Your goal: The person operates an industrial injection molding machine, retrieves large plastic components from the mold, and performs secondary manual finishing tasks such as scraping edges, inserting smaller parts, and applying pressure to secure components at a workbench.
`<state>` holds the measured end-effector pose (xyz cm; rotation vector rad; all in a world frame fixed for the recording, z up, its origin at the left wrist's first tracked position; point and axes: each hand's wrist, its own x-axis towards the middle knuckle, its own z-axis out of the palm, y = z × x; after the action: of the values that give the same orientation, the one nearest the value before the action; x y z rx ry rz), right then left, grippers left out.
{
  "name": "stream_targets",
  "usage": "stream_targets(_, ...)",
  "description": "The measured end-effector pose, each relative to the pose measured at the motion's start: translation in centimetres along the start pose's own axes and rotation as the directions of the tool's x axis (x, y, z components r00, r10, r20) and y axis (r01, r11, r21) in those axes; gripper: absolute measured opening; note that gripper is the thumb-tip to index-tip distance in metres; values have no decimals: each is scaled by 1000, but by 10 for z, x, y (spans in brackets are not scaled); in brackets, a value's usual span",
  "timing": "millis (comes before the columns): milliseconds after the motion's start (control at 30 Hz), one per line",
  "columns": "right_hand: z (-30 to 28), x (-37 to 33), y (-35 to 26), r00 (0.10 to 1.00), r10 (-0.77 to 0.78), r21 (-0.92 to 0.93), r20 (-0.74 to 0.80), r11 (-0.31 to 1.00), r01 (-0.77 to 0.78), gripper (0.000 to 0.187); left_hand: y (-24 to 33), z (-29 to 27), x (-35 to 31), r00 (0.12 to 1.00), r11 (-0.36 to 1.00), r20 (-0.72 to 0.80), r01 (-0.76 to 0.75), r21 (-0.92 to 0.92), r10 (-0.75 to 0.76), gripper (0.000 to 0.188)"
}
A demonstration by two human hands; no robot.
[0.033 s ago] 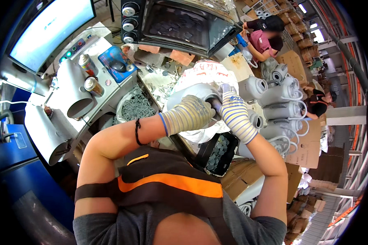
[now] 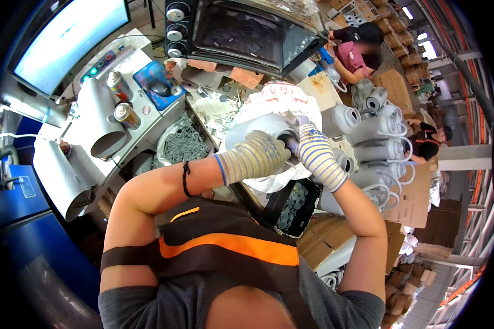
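A pale grey cylindrical housing (image 2: 250,128) lies on a white sack with red print (image 2: 277,98), its open mouth toward my hands. Both hands wear striped knit gloves. My left hand (image 2: 256,156) is closed, fingers curled at the near side of the mouth; what they pinch is hidden. My right hand (image 2: 317,151) grips the rim from the right, fingers over the edge and thumb side at the dark opening. Between the hands the inside of the mouth shows only as dark shadow.
Similar grey housings (image 2: 370,127) with hoses stand to the right. A black tray (image 2: 292,207) of grey discs is nearest me. Left are a bag of grey screws (image 2: 184,141), spray cans (image 2: 127,116) and a monitor (image 2: 71,41). An open oven (image 2: 241,38) stands behind; co-workers work beyond.
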<state>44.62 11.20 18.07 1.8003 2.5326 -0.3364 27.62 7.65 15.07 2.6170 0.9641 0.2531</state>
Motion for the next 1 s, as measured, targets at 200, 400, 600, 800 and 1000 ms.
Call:
stream_targets(200,0,71,-8,894,-218,402,391,914,48,65,-32,3,-51,908,988,-388,148,-52,-156,22)
stream_targets(400,73,263,-59,965,-258,340,-50,904,259,27,-83,13,-156,344,560,-445,578,-593,-827,51)
stream_targets(600,102,367,-84,972,-234,-406,20,886,222,34,-64,12,-233,-22,426,-459,334,-841,-888,31)
stream_targets(800,101,348,-69,913,-280,-29,-296,958,284,40,-74,-35,-296,-136,261,-261,15,-965,-956,28)
stream_targets(1000,67,141,-112,837,-445,947,318,198,-254,32,-151,-21,-332,158,544,-538,456,-704,-828,43)
